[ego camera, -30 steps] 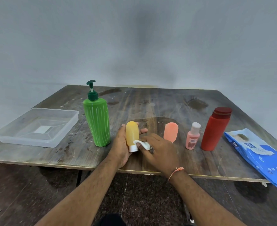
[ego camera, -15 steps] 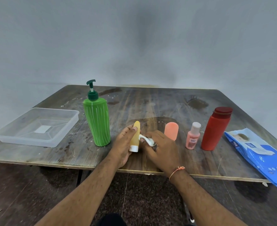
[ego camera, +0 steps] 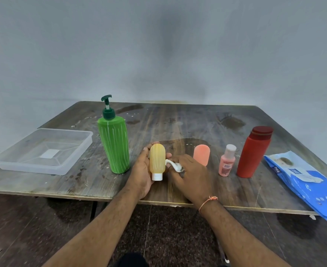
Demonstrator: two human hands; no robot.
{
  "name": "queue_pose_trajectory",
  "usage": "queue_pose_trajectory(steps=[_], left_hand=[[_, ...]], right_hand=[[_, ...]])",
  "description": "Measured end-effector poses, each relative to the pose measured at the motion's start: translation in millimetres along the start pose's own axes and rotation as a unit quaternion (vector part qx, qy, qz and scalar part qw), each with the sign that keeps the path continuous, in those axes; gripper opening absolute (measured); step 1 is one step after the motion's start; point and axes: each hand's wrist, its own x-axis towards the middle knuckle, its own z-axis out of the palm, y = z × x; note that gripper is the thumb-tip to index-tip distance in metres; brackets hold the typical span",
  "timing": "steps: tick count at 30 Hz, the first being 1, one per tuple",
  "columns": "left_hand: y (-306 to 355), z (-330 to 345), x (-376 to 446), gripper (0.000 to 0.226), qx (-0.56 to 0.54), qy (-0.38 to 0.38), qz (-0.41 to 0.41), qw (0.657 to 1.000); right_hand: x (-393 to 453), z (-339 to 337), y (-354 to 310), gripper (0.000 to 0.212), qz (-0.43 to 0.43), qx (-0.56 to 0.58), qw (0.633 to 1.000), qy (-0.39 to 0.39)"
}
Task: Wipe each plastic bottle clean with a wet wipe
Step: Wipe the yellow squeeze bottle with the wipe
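Note:
My left hand (ego camera: 142, 172) holds a yellow squeeze bottle (ego camera: 157, 160) with a white cap, cap end down, near the table's front edge. My right hand (ego camera: 190, 177) pinches a crumpled white wet wipe (ego camera: 175, 166) against the bottle's right side. To the left stands a tall green pump bottle (ego camera: 114, 145). To the right stand an orange squeeze bottle (ego camera: 201, 154), a small pink bottle (ego camera: 227, 160) and a tall red bottle (ego camera: 254, 152).
A clear plastic tray (ego camera: 41, 151) sits at the table's left. A blue wet-wipe pack (ego camera: 305, 182) lies at the right edge, overhanging the wooden table (ego camera: 178, 124). A grey wall rises behind.
The yellow bottle has turned in my left hand, from edge-on back to its broad face. My right hand with the wipe stays against the bottle's right side.

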Motion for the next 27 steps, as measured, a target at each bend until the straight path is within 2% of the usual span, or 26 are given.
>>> queue_pose_trajectory(steps=[11,20,23,27], left_hand=[[0,-3,3,0.042,-0.023,-0.022,0.001,0.999],[-7,-3,4,0.045,0.047,-0.035,0.005,0.998],[-9,-5,6,0.050,0.041,-0.029,0.005,0.999],[-10,-9,10,0.070,0.044,-0.030,0.003,0.999]], right_hand=[[0,0,-1,0.015,0.000,-0.003,1.000,0.013],[0,-2,-3,0.020,-0.020,0.032,0.999,0.011],[-1,-2,-2,0.024,-0.016,0.053,0.998,-0.020],[-4,-5,-2,0.023,-0.011,0.148,0.986,-0.076]])
